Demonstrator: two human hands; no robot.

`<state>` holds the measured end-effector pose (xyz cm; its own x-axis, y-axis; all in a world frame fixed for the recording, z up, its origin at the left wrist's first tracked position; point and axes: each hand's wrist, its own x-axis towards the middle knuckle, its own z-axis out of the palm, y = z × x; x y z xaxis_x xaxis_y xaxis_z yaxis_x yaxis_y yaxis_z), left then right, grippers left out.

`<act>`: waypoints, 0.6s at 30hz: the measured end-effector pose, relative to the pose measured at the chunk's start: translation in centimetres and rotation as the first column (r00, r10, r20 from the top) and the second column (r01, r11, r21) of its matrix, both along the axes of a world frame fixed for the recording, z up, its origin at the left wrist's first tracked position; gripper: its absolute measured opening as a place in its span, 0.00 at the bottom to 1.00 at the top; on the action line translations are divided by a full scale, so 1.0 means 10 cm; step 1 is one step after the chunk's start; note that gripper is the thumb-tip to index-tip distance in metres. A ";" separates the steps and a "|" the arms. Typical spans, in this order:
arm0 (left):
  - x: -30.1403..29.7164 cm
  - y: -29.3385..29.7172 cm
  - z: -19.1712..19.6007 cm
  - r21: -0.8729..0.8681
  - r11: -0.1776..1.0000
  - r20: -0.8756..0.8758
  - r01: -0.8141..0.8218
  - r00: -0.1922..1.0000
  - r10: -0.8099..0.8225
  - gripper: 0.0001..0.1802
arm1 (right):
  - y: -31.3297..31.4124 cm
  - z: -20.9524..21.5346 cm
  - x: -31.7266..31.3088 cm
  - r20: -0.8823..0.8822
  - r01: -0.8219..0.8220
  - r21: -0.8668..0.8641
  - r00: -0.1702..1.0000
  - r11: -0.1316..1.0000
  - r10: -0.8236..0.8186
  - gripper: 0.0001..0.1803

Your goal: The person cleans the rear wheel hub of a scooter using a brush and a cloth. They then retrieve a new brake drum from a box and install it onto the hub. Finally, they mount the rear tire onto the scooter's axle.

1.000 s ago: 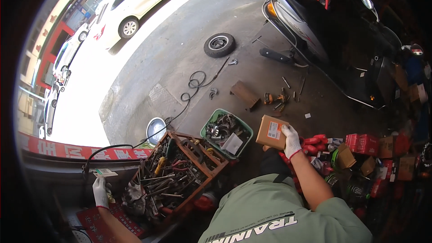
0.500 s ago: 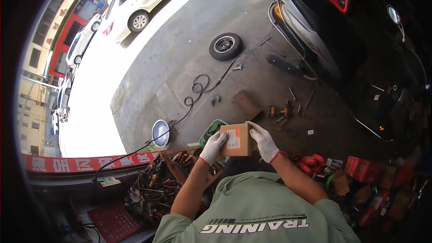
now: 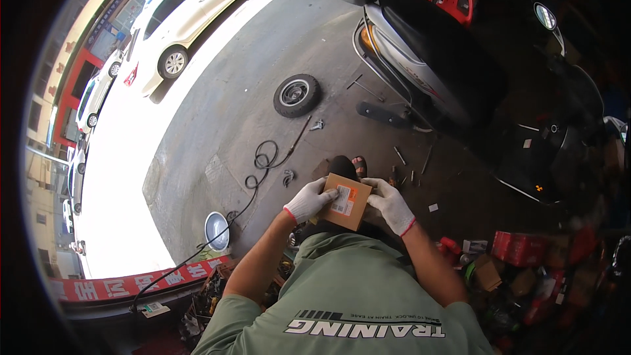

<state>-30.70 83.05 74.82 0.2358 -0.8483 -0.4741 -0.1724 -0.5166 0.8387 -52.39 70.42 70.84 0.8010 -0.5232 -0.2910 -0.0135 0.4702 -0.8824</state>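
Nearest the camera is the back of a soft green cotton-like shirt (image 3: 342, 289) with printed lettering. Just beyond it, both hands hold a flat-sided cardboard box (image 3: 348, 209) in front of the torso, clear of the floor. The left hand (image 3: 307, 202) is part closed on the left edge, thumb over the top face; the right hand (image 3: 392, 207) is part closed on the opposite edge. Both wear white knitted gloves with red cuffs.

The step in hand is judged to be a two-handed hold, label upward (whether the box is sealed cannot be told). The next move calls for one hand to steady the box before the other shifts its grip.

Beyond the box, a sandalled foot (image 3: 359, 166) rests on the floor. Farther out, to the left, stands a round, smooth-walled basin (image 3: 215, 231); a thin black hose (image 3: 300, 134) loops across rough grey concrete. Past it lies a wheel (image 3: 296, 95) with a treaded rubber tyre and metal hub. A scooter (image 3: 427, 36) with glossy panels stands to the right; farthest is a smooth white car (image 3: 190, 20).
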 end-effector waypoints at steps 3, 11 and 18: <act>0.25 -0.54 -0.04 0.020 0.997 -0.030 0.078 0.997 -0.078 0.26 | -0.32 -0.04 0.18 -0.053 0.099 0.021 0.994 0.995 -0.098 0.24; 1.63 -2.29 -0.85 0.066 0.939 0.003 0.338 0.941 -0.339 0.32 | -1.47 -1.04 1.44 -0.330 0.258 -0.320 0.871 0.911 -0.363 0.25; 3.50 -3.65 -1.63 0.096 0.956 -0.267 0.277 0.932 -0.243 0.28 | -2.74 -1.30 3.23 -0.513 0.410 -0.295 0.694 0.863 -0.505 0.24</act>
